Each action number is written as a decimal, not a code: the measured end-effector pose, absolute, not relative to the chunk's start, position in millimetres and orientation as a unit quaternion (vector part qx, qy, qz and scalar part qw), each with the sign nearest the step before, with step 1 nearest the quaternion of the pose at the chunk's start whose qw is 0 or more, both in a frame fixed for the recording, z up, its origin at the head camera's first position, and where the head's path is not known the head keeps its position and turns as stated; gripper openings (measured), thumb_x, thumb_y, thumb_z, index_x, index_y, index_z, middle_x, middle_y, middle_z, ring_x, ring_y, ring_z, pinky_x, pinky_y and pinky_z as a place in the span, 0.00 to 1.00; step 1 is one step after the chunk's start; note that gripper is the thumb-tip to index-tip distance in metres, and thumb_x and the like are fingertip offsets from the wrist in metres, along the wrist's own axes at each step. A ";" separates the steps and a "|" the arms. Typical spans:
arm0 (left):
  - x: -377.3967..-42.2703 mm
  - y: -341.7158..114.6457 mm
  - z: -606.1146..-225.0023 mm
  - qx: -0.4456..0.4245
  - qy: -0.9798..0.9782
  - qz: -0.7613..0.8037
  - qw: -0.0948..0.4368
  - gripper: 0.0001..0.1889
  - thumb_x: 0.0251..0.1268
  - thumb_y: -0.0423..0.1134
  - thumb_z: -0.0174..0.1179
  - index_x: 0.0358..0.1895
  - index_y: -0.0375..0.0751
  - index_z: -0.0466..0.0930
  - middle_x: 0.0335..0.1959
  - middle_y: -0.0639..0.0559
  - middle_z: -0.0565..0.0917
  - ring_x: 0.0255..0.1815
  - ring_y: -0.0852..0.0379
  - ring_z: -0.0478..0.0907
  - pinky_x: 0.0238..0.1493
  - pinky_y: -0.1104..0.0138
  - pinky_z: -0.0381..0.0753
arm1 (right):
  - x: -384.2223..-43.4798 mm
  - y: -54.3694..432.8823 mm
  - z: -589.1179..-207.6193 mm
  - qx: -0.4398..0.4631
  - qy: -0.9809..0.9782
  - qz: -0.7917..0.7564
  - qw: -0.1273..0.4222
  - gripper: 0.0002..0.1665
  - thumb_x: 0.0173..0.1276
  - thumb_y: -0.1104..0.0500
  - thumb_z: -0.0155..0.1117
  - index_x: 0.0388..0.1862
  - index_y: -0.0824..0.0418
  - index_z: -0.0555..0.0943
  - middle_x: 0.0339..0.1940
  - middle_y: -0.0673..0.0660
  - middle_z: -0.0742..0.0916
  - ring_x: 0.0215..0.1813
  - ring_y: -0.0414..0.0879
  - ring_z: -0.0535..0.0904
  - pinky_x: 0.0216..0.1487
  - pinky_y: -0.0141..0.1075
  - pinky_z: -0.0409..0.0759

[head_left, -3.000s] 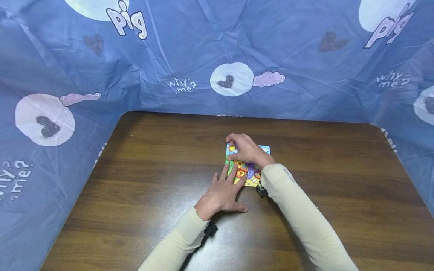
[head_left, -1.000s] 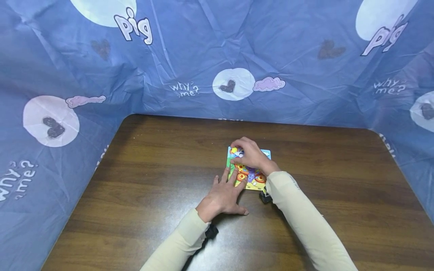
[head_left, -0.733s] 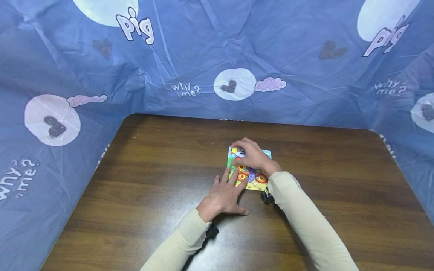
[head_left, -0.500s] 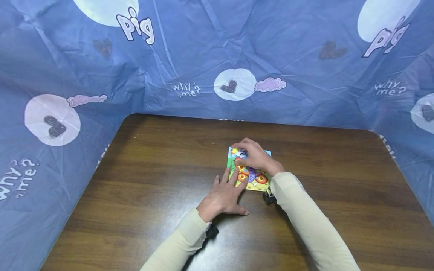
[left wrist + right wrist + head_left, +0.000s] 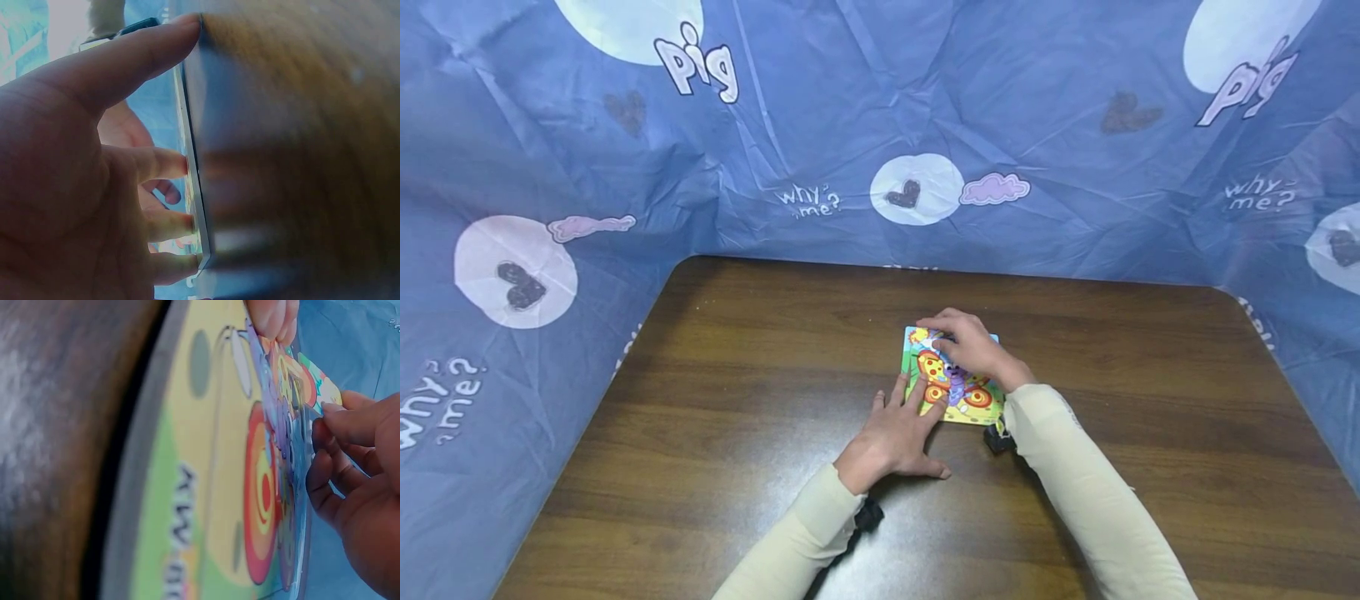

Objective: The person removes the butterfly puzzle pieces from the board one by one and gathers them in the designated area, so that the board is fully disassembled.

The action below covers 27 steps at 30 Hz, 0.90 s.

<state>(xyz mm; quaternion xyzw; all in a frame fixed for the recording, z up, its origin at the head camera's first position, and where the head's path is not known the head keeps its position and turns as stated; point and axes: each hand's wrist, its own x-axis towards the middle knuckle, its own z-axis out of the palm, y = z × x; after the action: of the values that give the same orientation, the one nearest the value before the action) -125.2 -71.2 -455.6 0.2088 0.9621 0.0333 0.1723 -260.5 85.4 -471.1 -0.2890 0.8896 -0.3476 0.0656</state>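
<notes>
A small butterfly jigsaw puzzle (image 5: pixel 970 415) lies flat on the table. My left hand (image 5: pixel 898 433) is spread beside it, its fingertips resting on the puzzle's lower left part and the thumb on the wood. Over the upper part is my right hand (image 5: pixel 973 346), bent at the fingers. The right wrist view shows its thumb and fingers pinching a puzzle piece (image 5: pixel 327 390) with green, white and yellow print, tilted up from the board at the far end. The right hand hides the upper right of the picture.
The brown wooden table (image 5: pixel 737 400) spreads around the puzzle. A blue printed cloth (image 5: pixel 820 108) hangs behind it and at both sides. A black wrist camera (image 5: pixel 998 437) sits beside the puzzle's lower right corner, under the right sleeve.
My right hand has slid slightly right across the puzzle's upper part, uncovering the butterfly's upper left wing and head. My left hand stays in place on the lower left.
</notes>
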 end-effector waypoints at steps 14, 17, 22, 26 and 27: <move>-124.9 -71.2 -455.0 0.209 0.961 0.037 0.175 0.53 0.51 0.73 0.64 0.79 0.56 0.56 0.84 0.41 0.48 0.83 0.36 0.48 0.75 0.39 0.62 | -260.9 79.4 -464.4 -0.264 0.935 -0.234 0.028 0.17 0.67 0.63 0.67 0.54 0.65 0.85 0.53 0.65 0.89 0.57 0.58 0.85 0.61 0.51 0.82; -125.1 -71.2 -454.8 0.209 0.961 0.039 0.178 0.53 0.51 0.72 0.64 0.80 0.56 0.55 0.84 0.41 0.48 0.83 0.35 0.47 0.76 0.39 0.62 | -260.6 77.1 -463.0 -0.262 0.938 -0.226 0.017 0.15 0.65 0.64 0.68 0.51 0.65 0.86 0.49 0.65 0.90 0.53 0.57 0.86 0.57 0.49 0.84; -124.8 -71.1 -455.0 0.210 0.960 0.043 0.179 0.53 0.51 0.72 0.64 0.80 0.56 0.55 0.84 0.41 0.48 0.83 0.35 0.47 0.76 0.39 0.61 | -261.2 82.5 -461.7 -0.259 0.932 -0.254 0.000 0.12 0.62 0.67 0.70 0.45 0.66 0.88 0.41 0.63 0.89 0.40 0.52 0.85 0.44 0.43 0.85; -124.3 -71.5 -454.7 0.208 0.960 0.048 0.179 0.53 0.51 0.72 0.65 0.80 0.56 0.56 0.84 0.41 0.48 0.83 0.35 0.47 0.76 0.39 0.61 | -263.7 94.2 -457.8 -0.256 0.927 -0.273 -0.009 0.12 0.62 0.68 0.69 0.45 0.66 0.88 0.40 0.63 0.88 0.39 0.51 0.85 0.42 0.43 0.85; -124.5 -71.6 -454.6 0.207 0.961 0.048 0.179 0.53 0.51 0.72 0.65 0.80 0.56 0.55 0.84 0.41 0.47 0.83 0.35 0.47 0.76 0.39 0.61 | -264.4 97.6 -456.2 -0.256 0.927 -0.275 -0.009 0.12 0.62 0.68 0.69 0.45 0.66 0.88 0.40 0.63 0.88 0.39 0.52 0.85 0.42 0.43 0.85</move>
<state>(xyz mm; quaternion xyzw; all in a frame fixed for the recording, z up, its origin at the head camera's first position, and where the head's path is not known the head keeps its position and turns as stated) -124.5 -71.6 -454.6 0.2067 0.9606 0.0481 0.1794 -264.4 97.6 -456.2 -0.2559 0.9268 -0.2748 -0.0087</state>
